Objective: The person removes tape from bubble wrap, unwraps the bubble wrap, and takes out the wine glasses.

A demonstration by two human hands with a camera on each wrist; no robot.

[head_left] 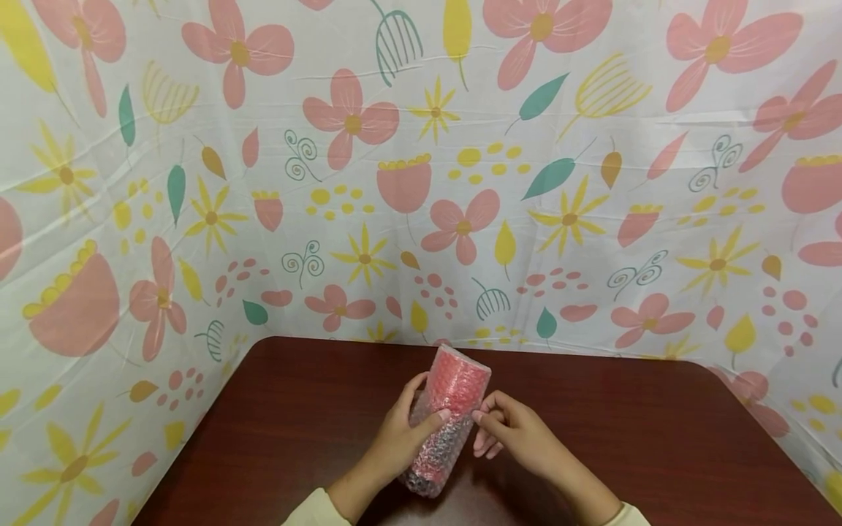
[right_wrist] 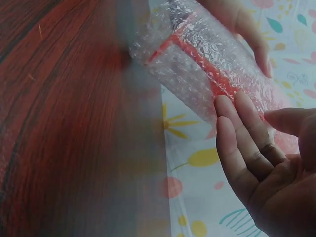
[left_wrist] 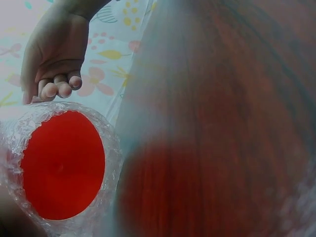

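A red cylinder with a dark section (head_left: 454, 380), wrapped in clear bubble wrap (right_wrist: 187, 81), is held tilted above the table. Its flat, round red end (left_wrist: 64, 165) faces the camera in the left wrist view. My left hand (head_left: 403, 435) grips the wrapped cylinder from the left, thumb across the front and the other fingers behind it. On the right side, my right hand (head_left: 520, 431) pinches the edge of the wrap between thumb (right_wrist: 289, 121) and forefinger, the forefinger mostly hidden in the right wrist view. Its remaining fingers are loosely bent beside the wrap.
A dark reddish-brown wooden table (head_left: 309, 394) with rounded far corners lies under both hands. Behind it and along the left hangs a white sheet (head_left: 421, 219) printed with pink, yellow and green flowers and leaves.
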